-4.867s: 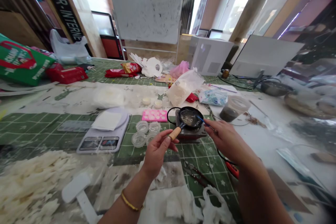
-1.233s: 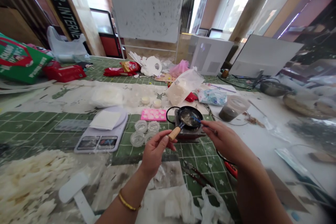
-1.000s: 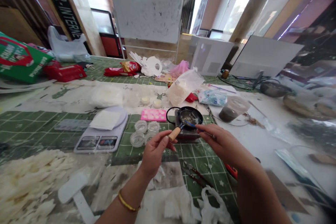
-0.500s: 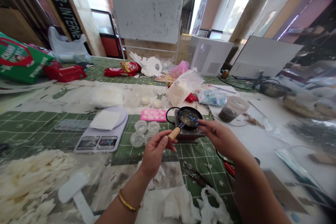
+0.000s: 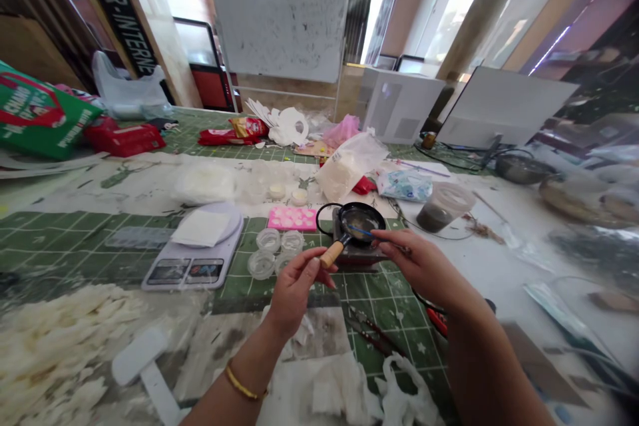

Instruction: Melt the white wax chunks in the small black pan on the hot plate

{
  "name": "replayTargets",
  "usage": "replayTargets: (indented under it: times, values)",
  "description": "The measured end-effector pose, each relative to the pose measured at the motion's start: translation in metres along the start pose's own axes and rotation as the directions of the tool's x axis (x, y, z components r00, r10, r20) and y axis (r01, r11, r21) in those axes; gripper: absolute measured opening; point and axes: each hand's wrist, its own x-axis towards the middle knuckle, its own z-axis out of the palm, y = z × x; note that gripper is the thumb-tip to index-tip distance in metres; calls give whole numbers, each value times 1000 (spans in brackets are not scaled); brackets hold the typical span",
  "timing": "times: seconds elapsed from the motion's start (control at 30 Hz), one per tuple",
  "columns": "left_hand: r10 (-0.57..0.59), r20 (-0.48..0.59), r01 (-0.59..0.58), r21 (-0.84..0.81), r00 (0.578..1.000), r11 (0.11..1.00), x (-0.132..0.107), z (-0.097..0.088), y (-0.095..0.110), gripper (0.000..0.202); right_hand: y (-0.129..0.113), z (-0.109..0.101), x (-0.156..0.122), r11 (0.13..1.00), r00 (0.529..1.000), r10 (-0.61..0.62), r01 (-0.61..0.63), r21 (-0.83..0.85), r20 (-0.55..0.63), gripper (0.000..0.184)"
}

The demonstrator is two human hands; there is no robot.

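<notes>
A small black frying pan point(image 5: 378, 212) sits on a small hot plate point(image 5: 355, 257), with murky liquid in its bottom. My left hand point(image 5: 295, 289) is closed around the end of the pan's wooden handle point(image 5: 333, 253). In my right hand point(image 5: 418, 261) is a thin blue stick point(image 5: 360, 231), pinched between the fingers, its far end inside the pan. To the left of the pan lie a pink mould point(image 5: 292, 218) with pale pieces in it and several clear round cups point(image 5: 261, 265), one partly hidden by my left hand.
A kitchen scale point(image 5: 232, 239) bearing white sheets stands left. Pale flakes point(image 5: 74, 339) and a white scraper-like tool point(image 5: 142, 354) lie front left. Pliers-like tools point(image 5: 372, 329) and crumpled white plastic point(image 5: 402, 386) lie in front. A plastic tub of dark material point(image 5: 444, 206) tilts at right.
My right hand has shifted slightly left, and the blue stick's tip has moved across the pan's liquid. My left hand and the pan have stayed in place.
</notes>
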Motion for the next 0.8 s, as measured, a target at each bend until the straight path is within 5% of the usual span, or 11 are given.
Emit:
replayTargets:
  times: [0.1, 0.23, 0.43, 0.6, 0.8]
  values:
    - [-11, 9, 11, -3, 1000, 1000, 0, 0, -1, 30, -1, 0, 0, 999, 997, 17, -19, -34, -73, 38]
    - [-10, 17, 10, -9, 1000, 1000, -1, 1, -1, 31, -6, -6, -7, 995, 993, -94, 95, -21, 70, 37]
    - [-137, 13, 138, -141, 990, 980, -4, 8, 8, 35, -8, -12, -12, 990, 991, -123, 127, -61, 61, 36]
    - [-480, 68, 476, -307, 875, 824, -3, 11, 26, 43, -3, -12, -10, 981, 996, -72, 62, -185, -47, 36]
    - [-630, 151, 646, -254, 762, 720, 9, 19, 41, 44, -4, -12, -11, 975, 986, -165, 168, -146, 29, 36]
